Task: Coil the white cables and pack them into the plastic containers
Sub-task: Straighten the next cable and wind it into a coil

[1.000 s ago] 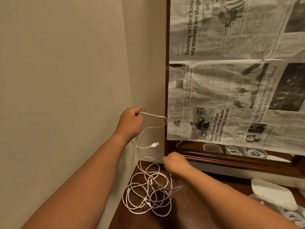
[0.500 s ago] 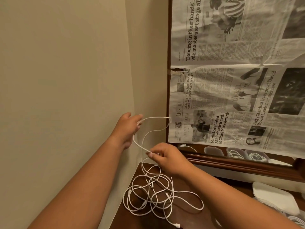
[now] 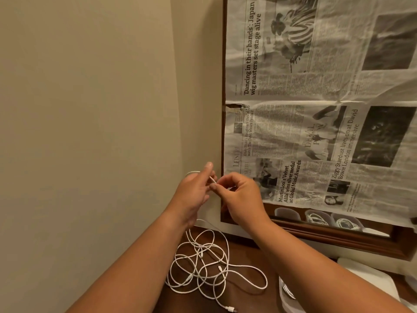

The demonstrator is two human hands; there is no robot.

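Two hands meet at one grip: the left hand (image 3: 194,190) and the right hand (image 3: 239,195) both pinch a single white cable (image 3: 212,179). Directly below the grip lies one tangle (image 3: 203,265) of white cable. How many separate cables make it up cannot be told, though at least three plug ends show in it. To the right of the grip hang two newspaper sheets (image 3: 316,64), one above the other, over one framed mirror (image 3: 338,238). Lower right of the grip, the mirror reflects three tubs (image 3: 318,218), two of them holding coils. Farther right and below sit one plastic container (image 3: 287,292) and one white lid (image 3: 370,276).
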